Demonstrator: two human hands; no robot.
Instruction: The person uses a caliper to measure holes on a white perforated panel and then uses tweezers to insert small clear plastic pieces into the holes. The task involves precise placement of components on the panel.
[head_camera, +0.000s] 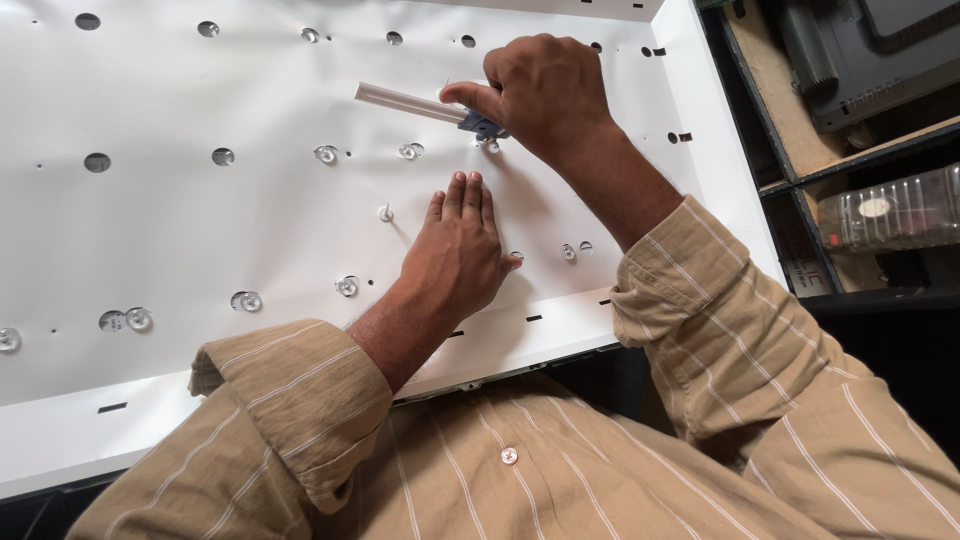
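A large white reflector sheet (200, 230) with round holes and several small clear lenses fills the view. My left hand (458, 255) lies flat on the sheet, fingers together, pressing it down. My right hand (545, 95) is further back, closed on the blue end of a narrow white strip (405, 102) that sticks out to the left just above the sheet. A clear lens (490, 146) sits directly under that hand, and a small white peg (385, 213) stands left of my left hand.
The panel's raised white rim (715, 150) runs along the right and near edges. Right of it are wooden shelves with a dark device (870, 60) and a clear plastic container (890, 210). My striped beige sleeves cover the near edge.
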